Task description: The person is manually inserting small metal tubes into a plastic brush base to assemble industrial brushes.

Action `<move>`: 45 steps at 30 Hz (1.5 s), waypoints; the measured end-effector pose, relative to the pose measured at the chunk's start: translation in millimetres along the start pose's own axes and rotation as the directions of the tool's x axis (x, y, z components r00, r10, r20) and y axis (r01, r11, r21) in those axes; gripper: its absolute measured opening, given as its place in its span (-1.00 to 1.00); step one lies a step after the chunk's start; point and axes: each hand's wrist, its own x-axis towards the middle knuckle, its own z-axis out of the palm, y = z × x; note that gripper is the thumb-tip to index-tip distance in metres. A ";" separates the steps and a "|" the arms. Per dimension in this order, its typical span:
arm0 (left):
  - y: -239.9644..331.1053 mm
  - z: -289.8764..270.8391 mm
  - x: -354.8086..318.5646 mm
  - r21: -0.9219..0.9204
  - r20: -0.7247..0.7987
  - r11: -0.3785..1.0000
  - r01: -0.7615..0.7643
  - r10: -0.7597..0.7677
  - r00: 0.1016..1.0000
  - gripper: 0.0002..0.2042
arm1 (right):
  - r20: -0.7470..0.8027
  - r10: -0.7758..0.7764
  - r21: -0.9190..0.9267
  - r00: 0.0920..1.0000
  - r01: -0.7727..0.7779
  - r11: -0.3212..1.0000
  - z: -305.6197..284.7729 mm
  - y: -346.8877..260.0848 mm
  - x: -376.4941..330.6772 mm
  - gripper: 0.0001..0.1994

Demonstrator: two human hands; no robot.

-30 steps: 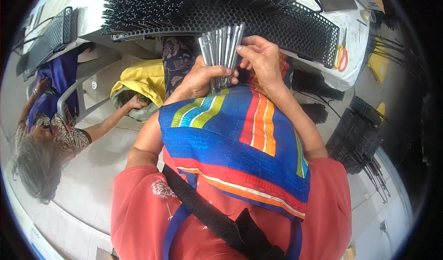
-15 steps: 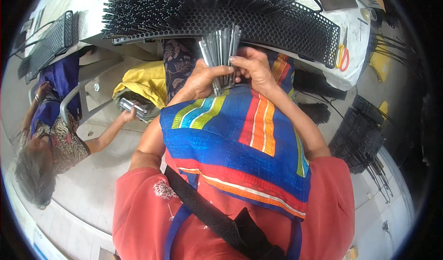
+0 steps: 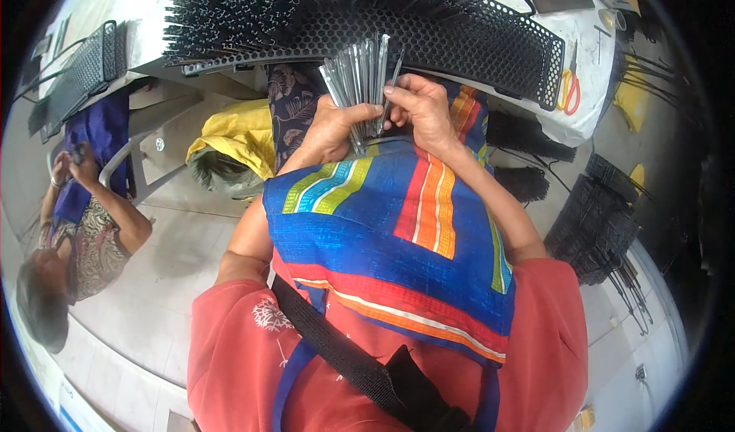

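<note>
Now left hand [image 3: 331, 126] clamped round rod bundle [image 3: 360, 80], upright; right hand [image 3: 419, 110] pinching one rod; perforated tray [image 3: 459, 37] on desk [image 3: 589, 72] just beyond.

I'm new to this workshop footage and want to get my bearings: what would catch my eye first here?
At top centre, the left hand grips a fanned bundle of thin grey metal rods, with the right hand pinching one at its edge. Just beyond lies a long black perforated tray bristling with dark rods. Below the hands spreads a bright blue striped cloth; a seated co-worker is at the left.
</note>
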 end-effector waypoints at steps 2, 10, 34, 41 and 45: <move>1.0 0.8 -0.7 0.004 -0.008 1.000 0.010 -0.010 1.000 -0.73 | -0.020 -0.063 -0.029 0.998 0.062 0.998 1.2 -6.0 -2.0 -0.92; 6.4 4.3 -3.2 0.089 -0.011 0.992 0.087 -0.086 0.996 -0.71 | -0.059 -0.133 -0.023 0.989 0.132 0.991 -0.7 -5.3 0.4 -0.91; 4.3 3.7 0.2 0.042 -0.027 0.995 0.093 -0.092 0.995 -0.72 | -0.029 -0.054 -0.013 0.998 0.054 0.998 -5.8 -9.6 1.9 -0.94; 4.1 5.2 0.2 0.116 -0.029 0.991 0.061 -0.058 0.998 -0.71 | -0.081 -0.051 -0.067 0.995 0.046 0.997 -3.6 -15.0 -5.2 -0.95; 4.3 6.6 -2.1 0.078 -0.046 0.994 0.083 -0.079 0.996 -0.74 | -0.135 -0.166 -0.009 0.977 0.166 0.986 -7.1 -16.2 -15.1 -0.96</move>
